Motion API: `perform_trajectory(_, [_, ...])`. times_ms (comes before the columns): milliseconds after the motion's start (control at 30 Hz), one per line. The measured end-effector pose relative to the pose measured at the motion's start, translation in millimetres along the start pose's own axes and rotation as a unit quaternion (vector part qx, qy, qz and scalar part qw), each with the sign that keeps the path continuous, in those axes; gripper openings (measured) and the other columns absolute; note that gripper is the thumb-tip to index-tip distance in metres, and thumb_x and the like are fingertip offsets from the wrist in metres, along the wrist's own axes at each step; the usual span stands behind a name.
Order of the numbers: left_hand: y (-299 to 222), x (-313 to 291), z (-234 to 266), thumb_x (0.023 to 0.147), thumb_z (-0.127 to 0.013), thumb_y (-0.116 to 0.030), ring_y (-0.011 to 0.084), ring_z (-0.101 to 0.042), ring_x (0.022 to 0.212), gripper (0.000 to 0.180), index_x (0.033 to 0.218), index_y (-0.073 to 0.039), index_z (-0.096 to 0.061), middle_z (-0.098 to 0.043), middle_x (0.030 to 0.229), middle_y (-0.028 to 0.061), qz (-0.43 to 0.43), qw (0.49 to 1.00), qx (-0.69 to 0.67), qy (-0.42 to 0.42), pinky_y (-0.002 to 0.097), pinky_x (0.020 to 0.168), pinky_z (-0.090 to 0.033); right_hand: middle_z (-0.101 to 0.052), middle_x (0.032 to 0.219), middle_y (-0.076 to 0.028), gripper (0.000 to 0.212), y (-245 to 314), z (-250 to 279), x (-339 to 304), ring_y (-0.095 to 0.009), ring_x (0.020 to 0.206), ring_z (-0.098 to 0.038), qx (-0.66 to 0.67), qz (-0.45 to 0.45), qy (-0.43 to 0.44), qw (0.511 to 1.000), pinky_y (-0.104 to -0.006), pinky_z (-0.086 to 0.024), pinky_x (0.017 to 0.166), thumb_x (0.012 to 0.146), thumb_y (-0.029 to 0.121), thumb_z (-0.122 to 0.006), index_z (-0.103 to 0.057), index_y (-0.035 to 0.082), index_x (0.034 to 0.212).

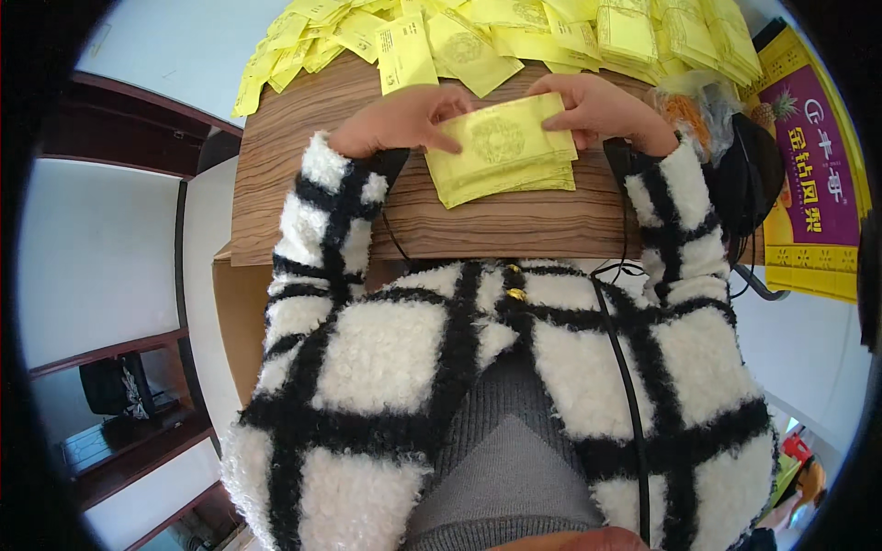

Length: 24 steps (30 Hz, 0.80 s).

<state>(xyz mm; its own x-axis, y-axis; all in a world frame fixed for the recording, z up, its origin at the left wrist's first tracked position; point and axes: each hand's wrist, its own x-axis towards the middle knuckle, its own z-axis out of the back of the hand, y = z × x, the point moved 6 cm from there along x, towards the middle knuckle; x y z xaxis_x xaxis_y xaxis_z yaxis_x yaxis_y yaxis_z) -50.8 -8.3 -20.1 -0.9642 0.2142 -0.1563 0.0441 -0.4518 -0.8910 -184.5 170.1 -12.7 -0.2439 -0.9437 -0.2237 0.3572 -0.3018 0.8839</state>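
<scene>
A yellow paper packet (501, 140) with a round printed pattern is held level by its two ends. My left hand (404, 119) pinches its left end, thumb on top. At its right end, my right hand (602, 108) grips it with the thumb on the upper face and fingers behind. Directly under it is a small stack of similar yellow packets (514, 184), slightly fanned toward me near the table's front edge. Whether my fingers also hold part of this stack is hidden.
Loose yellow packets (459, 48) heap along the far side of the wood-grain table (303, 174), with neat bundles (627, 32) at the far right. Beside my right forearm are a clear plastic bag (703, 106), a black object (753, 174) and a yellow-and-purple carton (813, 156). Black cables hang near my sleeves.
</scene>
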Motion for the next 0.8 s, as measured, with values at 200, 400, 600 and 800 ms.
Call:
perform_trajectory(200, [-36, -7, -24, 0.068, -0.087, -0.037, 0.0278, -0.062, 0.103, 0.075, 0.126, -0.004, -0.053, -0.063, 0.111, 0.0124, -0.051, 0.926, 0.372, -0.043, 0.0373, 0.087, -0.052, -0.062, 0.070, -0.002, 0.041, -14, 0, 6, -0.010, 0.051, -0.058, -0.096, -0.084, 0.037, 0.991, -0.0244, -0.044, 0.045, 0.086, 0.016, -0.075, -0.058, 0.003, 0.121])
perform_trajectory(400, [-42, -8, -36, 0.064, -0.087, -0.039, 0.0346, -0.056, 0.117, 0.086, 0.132, -0.004, -0.048, -0.057, 0.122, 0.0154, -0.029, 0.899, 0.435, -0.051, 0.0424, 0.095, -0.049, -0.065, 0.087, -0.010, 0.053, 0, 5, 12, -0.020, 0.080, -0.066, -0.305, -0.026, -0.008, 0.952, -0.0313, -0.053, 0.068, 0.080, 0.025, -0.080, -0.058, 0.001, 0.122])
perform_trajectory(600, [-37, -8, -35, 0.062, -0.087, -0.034, 0.0344, -0.056, 0.116, 0.089, 0.135, -0.004, -0.046, -0.057, 0.122, 0.0157, -0.024, 0.898, 0.435, -0.064, 0.0405, 0.098, -0.048, -0.054, 0.124, -0.019, 0.090, 18, -30, 10, -0.033, 0.117, -0.053, -0.326, 0.198, 0.005, 0.924, -0.0393, -0.045, 0.099, 0.066, 0.032, -0.088, -0.044, 0.003, 0.140])
perform_trajectory(800, [-28, -1, -26, 0.062, -0.086, -0.033, 0.0338, -0.055, 0.117, 0.087, 0.134, -0.004, -0.047, -0.058, 0.121, 0.0151, -0.072, 0.897, 0.427, -0.093, 0.0403, 0.099, -0.047, -0.051, 0.129, -0.019, 0.112, 32, -47, 4, -0.038, 0.120, -0.050, -0.381, 0.108, -0.012, 0.918, -0.0422, -0.042, 0.103, 0.057, 0.027, -0.090, -0.031, 0.006, 0.149])
